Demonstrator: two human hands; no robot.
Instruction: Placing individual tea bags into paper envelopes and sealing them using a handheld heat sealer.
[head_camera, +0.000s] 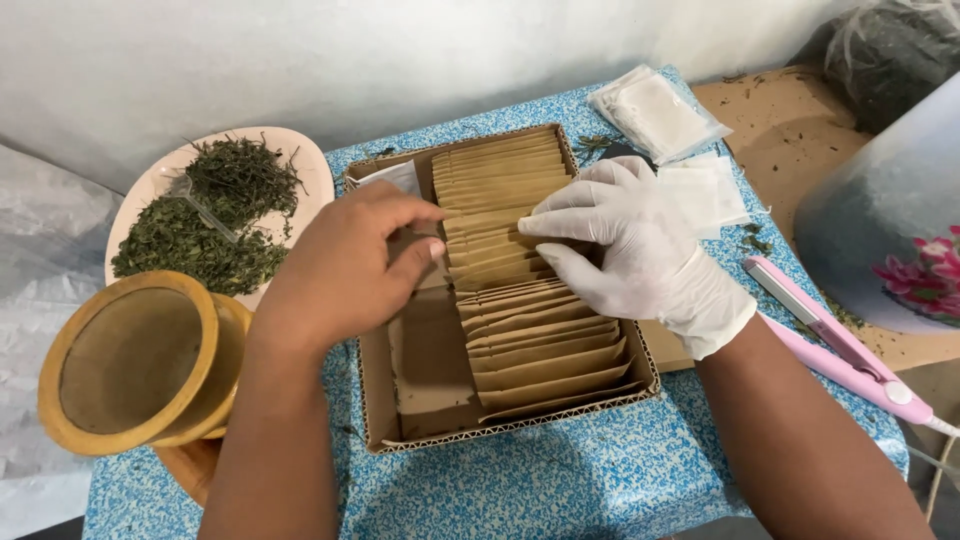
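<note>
The shallow brown cardboard box is almost full of flat brown paper packets. The bare left hand pinches one packet; the white-gloved right hand presses open-fingered on the row beside that pinch.

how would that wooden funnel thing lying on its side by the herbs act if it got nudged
The wooden funnel lies on its side with a round rim, so it would probably roll in a curve. It looks thick and rigid, likely heavy for its size, unlikely to flex.

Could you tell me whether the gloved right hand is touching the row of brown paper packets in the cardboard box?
Touching. The head view shows the right hand with its fingertips pressed into the brown paper packets, no gap visible.
</note>
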